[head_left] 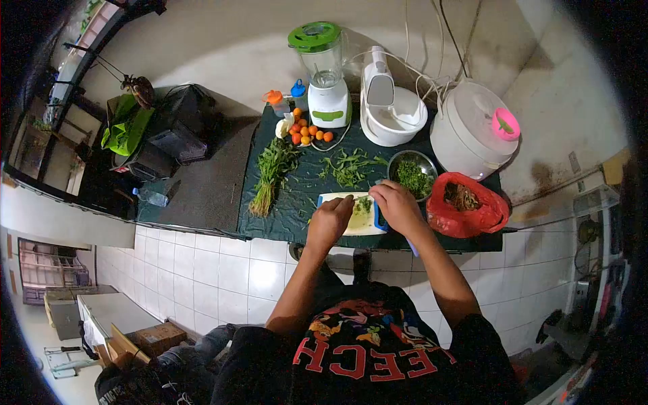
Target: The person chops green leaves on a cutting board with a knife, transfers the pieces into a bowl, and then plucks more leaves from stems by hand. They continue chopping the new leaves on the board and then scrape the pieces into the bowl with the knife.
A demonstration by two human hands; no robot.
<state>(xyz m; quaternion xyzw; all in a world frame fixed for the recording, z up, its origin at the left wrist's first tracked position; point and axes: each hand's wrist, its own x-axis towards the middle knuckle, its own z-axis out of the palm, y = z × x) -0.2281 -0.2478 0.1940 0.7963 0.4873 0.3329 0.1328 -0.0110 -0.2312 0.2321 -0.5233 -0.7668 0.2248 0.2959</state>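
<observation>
My left hand (329,224) is closed, its fingertips pinched over the left part of a pale cutting board (358,226) with blue ends. Fingers curled, my right hand (397,206) is over the board's right end. A thin, light strip runs between the fingertips of both hands; I cannot tell what it is. A lavender handle-like piece (414,249) shows below my right wrist. Chopped greens (363,205) lie on the board between the hands. Just beyond is a loose pile of leaves (351,167), and a metal bowl (392,166) holds cut greens (414,178).
Leafy stems (268,181) lie in a bunch at left. Behind stand orange fruits (305,132), a blender (329,101), a stand mixer (386,115) and a white rice cooker (471,128). A red plastic bag (466,219) sits near the right front edge. Another person's leg (209,347) shows lower left.
</observation>
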